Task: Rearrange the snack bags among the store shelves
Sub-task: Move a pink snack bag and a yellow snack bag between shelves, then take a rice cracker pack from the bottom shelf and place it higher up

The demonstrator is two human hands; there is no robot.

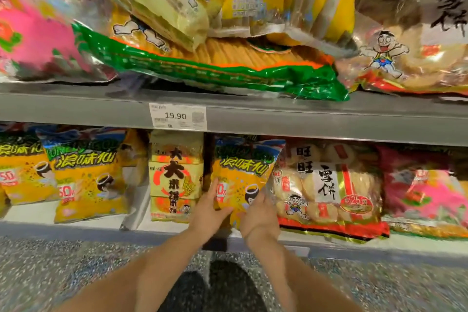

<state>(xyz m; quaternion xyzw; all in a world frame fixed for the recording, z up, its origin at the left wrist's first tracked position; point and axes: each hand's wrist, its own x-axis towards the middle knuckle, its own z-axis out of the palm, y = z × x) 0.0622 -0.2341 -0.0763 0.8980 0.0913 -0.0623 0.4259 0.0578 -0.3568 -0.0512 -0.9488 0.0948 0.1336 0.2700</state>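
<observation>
A yellow snack bag with a blue-green top (243, 172) stands upright on the bottom shelf (76, 229), between a pale yellow rice-cracker pack (176, 175) and a clear rice-cake bag with red trim (326, 190). My left hand (207, 210) grips its lower left edge. My right hand (260, 218) grips its lower right corner. Both hands hold the bag just above the shelf's front edge.
Two more of the same yellow bags (86, 175) stand at the lower left, a pink bag (425, 190) at the lower right. The upper shelf (278, 119) carries a 19.90 price tag (178, 116) and piled large bags, one green-edged (228, 68). Speckled floor lies below.
</observation>
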